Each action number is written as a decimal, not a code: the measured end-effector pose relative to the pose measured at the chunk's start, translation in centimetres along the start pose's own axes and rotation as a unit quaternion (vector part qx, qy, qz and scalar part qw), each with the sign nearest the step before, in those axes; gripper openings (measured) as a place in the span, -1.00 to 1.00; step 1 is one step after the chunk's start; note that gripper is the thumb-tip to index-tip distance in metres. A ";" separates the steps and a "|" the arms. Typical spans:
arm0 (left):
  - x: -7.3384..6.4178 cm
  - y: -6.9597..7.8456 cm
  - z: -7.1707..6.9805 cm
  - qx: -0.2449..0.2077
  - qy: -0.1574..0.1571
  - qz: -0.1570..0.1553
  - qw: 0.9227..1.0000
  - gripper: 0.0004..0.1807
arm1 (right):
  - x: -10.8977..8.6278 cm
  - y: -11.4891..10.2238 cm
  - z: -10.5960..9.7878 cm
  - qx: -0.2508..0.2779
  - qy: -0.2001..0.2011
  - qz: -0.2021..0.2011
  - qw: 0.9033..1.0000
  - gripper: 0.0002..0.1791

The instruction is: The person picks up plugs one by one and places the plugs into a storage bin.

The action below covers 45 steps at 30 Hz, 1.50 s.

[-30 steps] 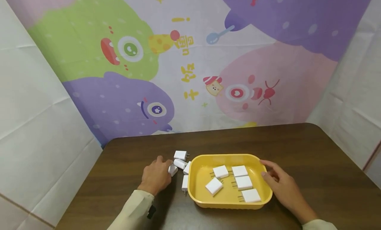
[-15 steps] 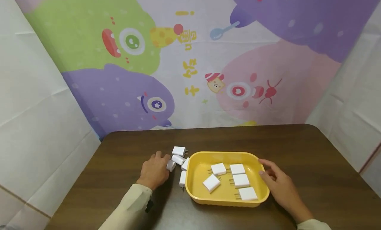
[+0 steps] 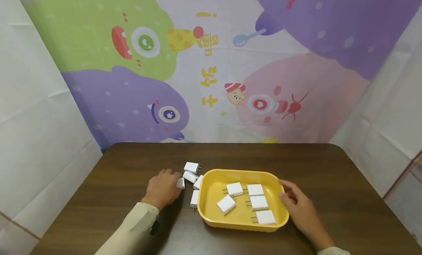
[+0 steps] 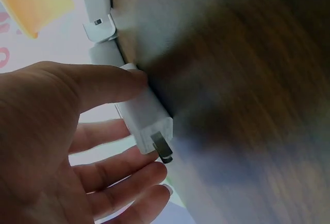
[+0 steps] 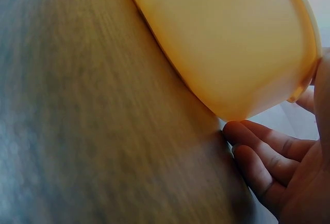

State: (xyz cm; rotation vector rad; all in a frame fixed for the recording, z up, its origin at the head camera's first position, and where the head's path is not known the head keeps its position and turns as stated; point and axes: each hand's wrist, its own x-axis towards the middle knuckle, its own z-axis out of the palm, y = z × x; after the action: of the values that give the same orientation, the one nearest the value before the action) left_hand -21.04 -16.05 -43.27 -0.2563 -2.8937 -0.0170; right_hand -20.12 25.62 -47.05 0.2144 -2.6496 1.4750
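My left hand [image 3: 163, 188] pinches a white charger plug [image 4: 147, 113] between thumb and fingers, low over the table. Its metal prongs point away from the thumb in the left wrist view. Beside it lie several more white charger plugs, among them one on its side [image 3: 190, 177], a far one [image 3: 191, 167] and one against the tray wall [image 3: 194, 199]. On the other side, my right hand [image 3: 302, 211] holds the right end of a yellow tray [image 3: 242, 226], thumb at the rim and lower fingers near its base. Several charger plugs [image 3: 255, 190] lie inside the tray.
The dark wooden table [image 3: 132, 159] extends around the tray. A cartoon-printed cloth [image 3: 211, 130] hangs behind its far edge, and pale cloth panels [image 3: 49, 137] stand at both sides.
The head view has shifted, so everything sits further left. My left hand has drawn the pinched charger plug slightly away from its neighbours. My right hand stays at the tray's end.
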 end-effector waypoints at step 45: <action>0.3 0.3 0.0 -0.052 0.079 -0.052 0.994 -0.53 | 0.0 -0.2 0.2 -0.016 0.011 0.008 1.000 -0.56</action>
State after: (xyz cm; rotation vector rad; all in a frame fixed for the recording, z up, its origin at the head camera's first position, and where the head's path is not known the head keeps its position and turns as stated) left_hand -21.31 -15.74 -43.16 -0.1165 -2.7491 -0.1983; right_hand -20.07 25.32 -46.96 0.1723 -2.6617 1.4300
